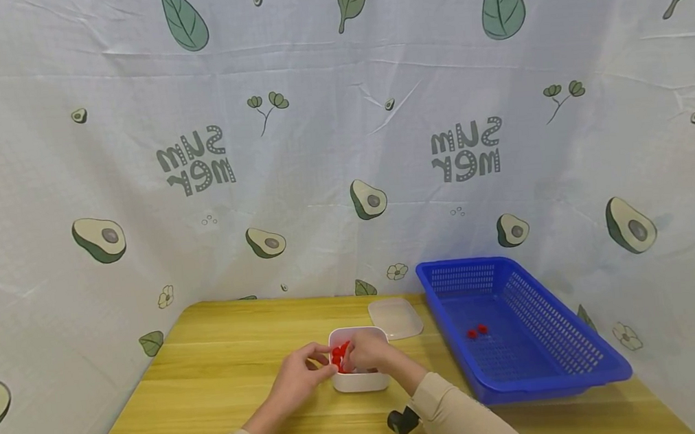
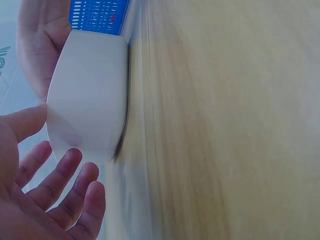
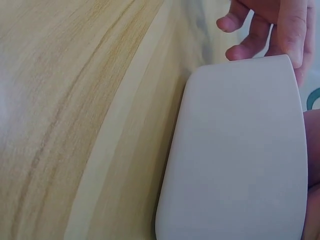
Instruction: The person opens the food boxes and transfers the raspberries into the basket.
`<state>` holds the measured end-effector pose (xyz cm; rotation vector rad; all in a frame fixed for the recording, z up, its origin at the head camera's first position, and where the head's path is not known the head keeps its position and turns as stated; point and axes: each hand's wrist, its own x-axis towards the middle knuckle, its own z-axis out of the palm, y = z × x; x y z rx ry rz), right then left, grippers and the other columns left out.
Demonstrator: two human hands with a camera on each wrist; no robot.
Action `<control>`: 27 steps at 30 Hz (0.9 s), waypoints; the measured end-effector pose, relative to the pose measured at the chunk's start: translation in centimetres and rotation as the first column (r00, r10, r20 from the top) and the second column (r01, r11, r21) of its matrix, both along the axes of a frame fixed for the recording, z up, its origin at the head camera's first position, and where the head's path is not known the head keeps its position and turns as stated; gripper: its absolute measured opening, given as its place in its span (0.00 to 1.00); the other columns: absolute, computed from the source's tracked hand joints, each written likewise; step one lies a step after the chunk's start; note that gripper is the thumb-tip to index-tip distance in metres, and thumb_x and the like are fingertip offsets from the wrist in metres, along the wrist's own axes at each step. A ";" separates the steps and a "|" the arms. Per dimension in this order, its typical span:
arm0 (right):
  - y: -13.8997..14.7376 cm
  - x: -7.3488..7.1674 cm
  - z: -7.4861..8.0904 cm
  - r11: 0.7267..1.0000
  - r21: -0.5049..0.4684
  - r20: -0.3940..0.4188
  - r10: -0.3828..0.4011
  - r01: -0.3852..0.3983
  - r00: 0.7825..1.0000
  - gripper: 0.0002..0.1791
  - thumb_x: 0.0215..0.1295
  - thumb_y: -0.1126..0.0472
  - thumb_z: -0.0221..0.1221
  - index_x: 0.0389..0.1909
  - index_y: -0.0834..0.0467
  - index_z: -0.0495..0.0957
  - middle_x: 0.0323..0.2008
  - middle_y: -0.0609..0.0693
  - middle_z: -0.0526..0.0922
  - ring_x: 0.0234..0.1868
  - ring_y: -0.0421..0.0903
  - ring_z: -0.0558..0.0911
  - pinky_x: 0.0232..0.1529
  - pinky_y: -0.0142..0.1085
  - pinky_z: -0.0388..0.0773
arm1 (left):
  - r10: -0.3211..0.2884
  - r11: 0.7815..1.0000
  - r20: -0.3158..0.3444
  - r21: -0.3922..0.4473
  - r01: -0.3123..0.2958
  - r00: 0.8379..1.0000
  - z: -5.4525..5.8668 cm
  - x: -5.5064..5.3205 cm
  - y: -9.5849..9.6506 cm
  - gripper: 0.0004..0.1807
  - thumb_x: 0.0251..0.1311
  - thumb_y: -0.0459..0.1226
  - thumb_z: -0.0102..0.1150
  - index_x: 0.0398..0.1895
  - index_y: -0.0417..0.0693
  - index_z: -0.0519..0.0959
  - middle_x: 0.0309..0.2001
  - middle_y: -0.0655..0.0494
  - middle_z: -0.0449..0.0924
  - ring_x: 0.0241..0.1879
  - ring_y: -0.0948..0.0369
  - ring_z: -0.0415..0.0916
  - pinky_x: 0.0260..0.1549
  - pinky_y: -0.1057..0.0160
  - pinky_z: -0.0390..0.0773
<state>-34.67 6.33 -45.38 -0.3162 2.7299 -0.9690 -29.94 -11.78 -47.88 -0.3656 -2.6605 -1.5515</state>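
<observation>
A small white box (image 1: pixel 362 382) with rounded corners stands on the wooden table, holding several small red pieces (image 1: pixel 338 357). My right hand (image 1: pixel 368 353) reaches down into it from above, fingertips among the red pieces; whether they pinch one I cannot tell. At the box's left side is my left hand (image 1: pixel 295 385), its thumb at the rim and its other fingers loosely spread along the wall. In the left wrist view those fingers (image 2: pixel 67 167) are parted and slightly bent beside the box. The right wrist view shows mostly the box's outer wall (image 3: pixel 235 150).
To the right stands a blue perforated basket (image 1: pixel 561 386) with two red pieces (image 1: pixel 477 331) on its floor. A flat translucent lid (image 1: pixel 396 317) lies behind the box, near the basket. A printed curtain (image 1: pixel 316 144) hangs behind the wooden table (image 1: pixel 228 344).
</observation>
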 end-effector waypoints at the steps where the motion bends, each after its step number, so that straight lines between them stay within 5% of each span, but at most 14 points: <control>1: 0.0 0.0 0.0 1.000 -0.006 0.000 0.005 -0.005 1.000 0.07 0.56 0.66 0.70 0.21 0.58 0.84 0.26 0.50 0.80 0.21 0.45 0.69 0.21 0.33 0.68 | -0.001 1.000 -0.001 0.001 0.001 1.000 0.0 0.0 0.0 0.20 0.60 0.42 0.70 0.54 0.46 0.82 0.40 0.57 0.82 0.36 0.58 0.76 0.33 0.62 0.77; 27: 0.9 -0.1 1.7 0.998 -0.056 0.053 0.031 -0.028 0.998 0.05 0.60 0.65 0.65 0.25 0.57 0.84 0.16 0.48 0.70 0.13 0.41 0.59 0.15 0.31 0.57 | -0.004 1.000 -0.008 0.002 0.004 1.000 -0.2 -0.1 0.0 0.21 0.59 0.43 0.71 0.54 0.47 0.82 0.39 0.58 0.82 0.36 0.59 0.76 0.33 0.61 0.76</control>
